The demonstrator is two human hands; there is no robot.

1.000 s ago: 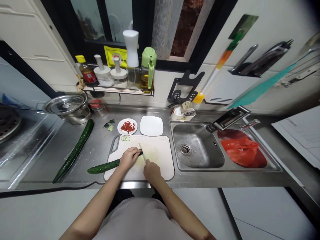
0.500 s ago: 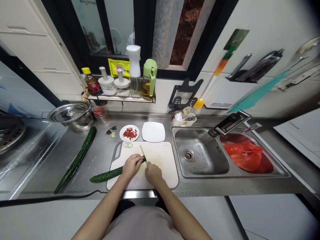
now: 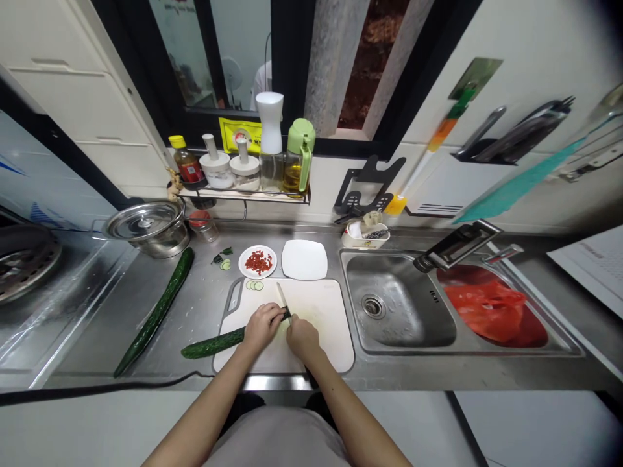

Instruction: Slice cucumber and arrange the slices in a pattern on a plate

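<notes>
My left hand (image 3: 263,326) is closed around a dark green cucumber (image 3: 214,344), near its right end. The cucumber lies slantwise over the left edge of the white cutting board (image 3: 326,324). In my right hand (image 3: 302,337) is a knife (image 3: 283,294), its blade pointing away from me and touching the cucumber's cut end. A few thin cucumber slices (image 3: 254,285) rest at the board's upper left. Past the board stand a small plate of chopped red pieces (image 3: 257,261) and a white square plate (image 3: 304,260).
A second whole cucumber (image 3: 156,311) lies at left, below a lidded steel pot (image 3: 150,227). Green trimmings (image 3: 224,257) sit on the counter. At right is a double sink (image 3: 399,305), with a red plastic bag (image 3: 487,308) in one basin. Bottles line a rack (image 3: 243,193).
The whole scene has shifted slightly right and down in view. Both hands keep their grips on the cucumber and the knife, and the slices on the board look the same.
</notes>
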